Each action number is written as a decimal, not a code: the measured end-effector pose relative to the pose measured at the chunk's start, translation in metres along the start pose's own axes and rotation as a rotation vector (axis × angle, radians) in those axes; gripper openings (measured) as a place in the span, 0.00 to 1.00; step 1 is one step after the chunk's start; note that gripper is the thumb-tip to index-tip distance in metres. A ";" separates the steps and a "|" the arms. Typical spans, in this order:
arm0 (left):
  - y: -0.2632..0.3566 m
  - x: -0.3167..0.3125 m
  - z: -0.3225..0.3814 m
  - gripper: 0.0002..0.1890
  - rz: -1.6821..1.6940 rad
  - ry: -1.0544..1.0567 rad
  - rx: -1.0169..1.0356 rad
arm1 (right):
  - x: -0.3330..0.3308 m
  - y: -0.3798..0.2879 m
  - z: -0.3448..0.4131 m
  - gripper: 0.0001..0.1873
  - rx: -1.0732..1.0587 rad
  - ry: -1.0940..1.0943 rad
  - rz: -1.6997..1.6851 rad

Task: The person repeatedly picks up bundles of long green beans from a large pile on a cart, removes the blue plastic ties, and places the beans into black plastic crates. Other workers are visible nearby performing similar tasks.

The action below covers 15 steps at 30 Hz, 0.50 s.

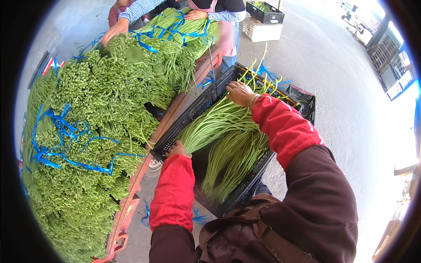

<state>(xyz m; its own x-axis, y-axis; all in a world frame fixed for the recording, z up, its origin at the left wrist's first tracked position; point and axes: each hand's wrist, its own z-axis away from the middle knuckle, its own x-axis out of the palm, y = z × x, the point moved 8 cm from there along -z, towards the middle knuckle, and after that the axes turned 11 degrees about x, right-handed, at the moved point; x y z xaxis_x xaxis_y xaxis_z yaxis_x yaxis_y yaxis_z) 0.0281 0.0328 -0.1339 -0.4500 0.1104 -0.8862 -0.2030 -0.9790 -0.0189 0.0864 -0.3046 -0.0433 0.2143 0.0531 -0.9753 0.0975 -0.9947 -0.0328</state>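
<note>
A black plastic crate stands open in front of me with long green beans lying in it in two bundles. My right hand rests on the upper bundle near the crate's far end, its fingers curled over the beans; whether it grips them I cannot tell. At the crate's near left corner, my left hand touches the other end of that bundle, with its fingers partly hidden. The second bundle lies bent beside it, untouched, over the dark crate floor. Several loose beans stick up past the far rim.
Bundled green beans with blue plastic ties are heaped on a red metal-edged cart bed at left. Co-workers' hands rest on the heap. A smaller black crate and a white box stand beyond.
</note>
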 end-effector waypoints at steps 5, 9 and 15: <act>-0.003 -0.002 -0.003 0.50 0.053 0.014 -0.042 | 0.041 0.051 -0.032 0.23 0.137 -0.163 0.044; -0.014 0.007 -0.009 0.56 0.142 -0.011 -0.051 | 0.090 0.085 0.031 0.35 0.422 -0.369 0.066; -0.027 0.038 -0.019 0.47 0.250 0.093 -0.024 | 0.081 0.078 0.117 0.39 0.580 -0.365 0.021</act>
<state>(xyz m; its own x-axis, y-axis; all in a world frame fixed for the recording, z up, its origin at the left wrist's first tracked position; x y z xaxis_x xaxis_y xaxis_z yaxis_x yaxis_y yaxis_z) 0.0330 0.0604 -0.1760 -0.4015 -0.1510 -0.9033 -0.0746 -0.9777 0.1966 -0.0026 -0.3884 -0.1501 -0.1407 0.1020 -0.9848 -0.4615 -0.8867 -0.0259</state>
